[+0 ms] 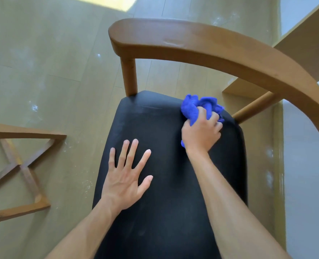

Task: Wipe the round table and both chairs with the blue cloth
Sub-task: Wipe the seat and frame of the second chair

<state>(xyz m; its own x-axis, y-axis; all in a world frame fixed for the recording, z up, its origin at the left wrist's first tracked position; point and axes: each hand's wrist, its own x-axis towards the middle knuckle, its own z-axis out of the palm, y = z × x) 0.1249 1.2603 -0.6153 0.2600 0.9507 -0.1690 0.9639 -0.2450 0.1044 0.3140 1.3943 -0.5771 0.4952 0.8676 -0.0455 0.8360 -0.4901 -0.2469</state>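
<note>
**Chair seat under the cloth, far corner in hand**

The right hand [201, 133] has its fingers [213, 118] clenched round the bunched blue cloth [196, 106] and presses it onto the black seat [164, 184] of the chair [192, 42], at the seat's far right corner, near the spindle that carries the curved wooden backrest. The left hand [126, 176] lies flat on the middle of the seat, fingers straight and spread, grasping nothing; it seems to be steadying the chair.

The step in hand looks like wiping one chair's seat. Faint dusty streaks show along the seat's far edge and left side, so the next move probably calls for drawing the cloth across those parts, then over the backrest and spindles. A wooden frame [24, 165] stands on the floor [42, 62] at left. The round table cannot be identified for certain here.
</note>
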